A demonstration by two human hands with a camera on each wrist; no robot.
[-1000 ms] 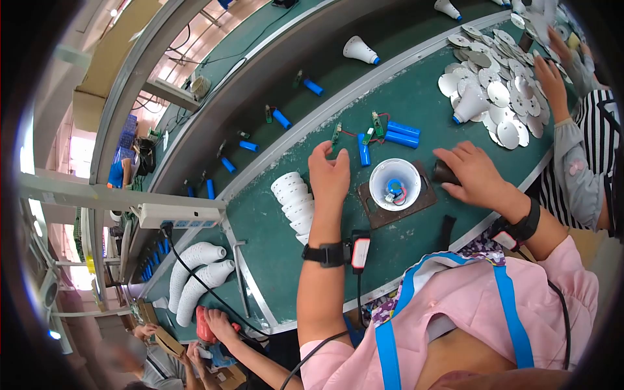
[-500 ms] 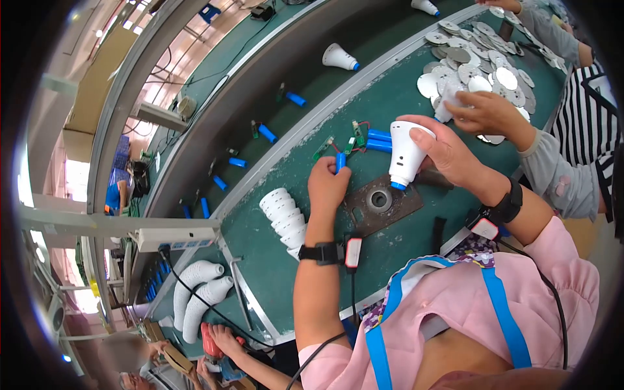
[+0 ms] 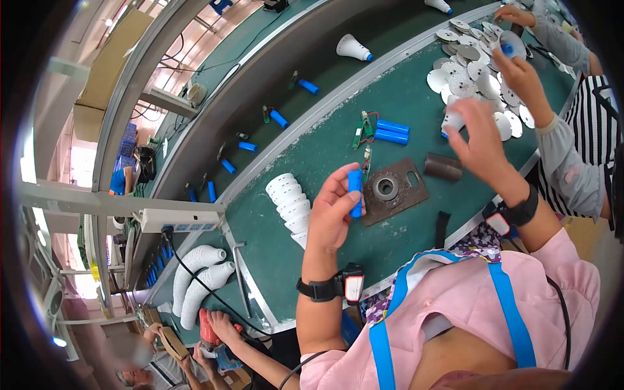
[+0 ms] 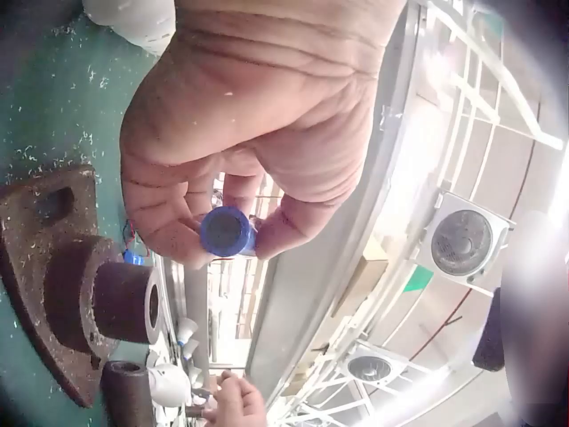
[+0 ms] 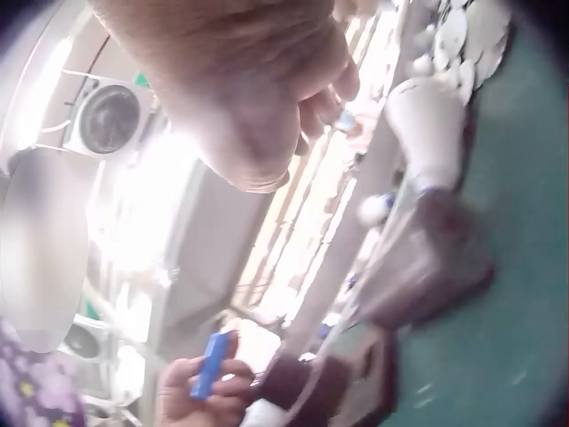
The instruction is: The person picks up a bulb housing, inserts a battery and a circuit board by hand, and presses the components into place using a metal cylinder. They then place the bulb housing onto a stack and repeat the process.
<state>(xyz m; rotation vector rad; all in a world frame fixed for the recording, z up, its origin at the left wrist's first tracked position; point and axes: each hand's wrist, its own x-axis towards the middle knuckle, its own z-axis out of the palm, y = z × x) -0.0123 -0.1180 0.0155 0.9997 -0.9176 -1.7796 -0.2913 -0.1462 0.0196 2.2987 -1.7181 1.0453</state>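
Note:
The left hand [image 3: 330, 218] holds a blue cylinder [image 3: 355, 195] between thumb and fingers, left of a rusty plate with a raised ring [image 3: 406, 196]. A small green board [image 3: 368, 156] is just above that cylinder. Seen end-on, the cylinder [image 4: 226, 232] is pinched in the left wrist view. Blurred, the right hand [image 3: 480, 140] is in the air beside a white cone [image 3: 453, 123], holding nothing visible. In the right wrist view its fingers hang loosely, apart from the cone [image 5: 428, 129].
A dark tube [image 3: 443, 167] lies right of the plate. White discs [image 3: 463, 81] are heaped at upper right, where another person's hand [image 3: 525, 81] reaches in. Two blue cylinders [image 3: 392, 132] with boards lie behind the plate; stacked white cups [image 3: 289, 207] are at left.
The left hand has lifted the blue cylinder off the table and drawn it nearer the body. The right hand has moved right and let go of the white cone, which is now near the discs.

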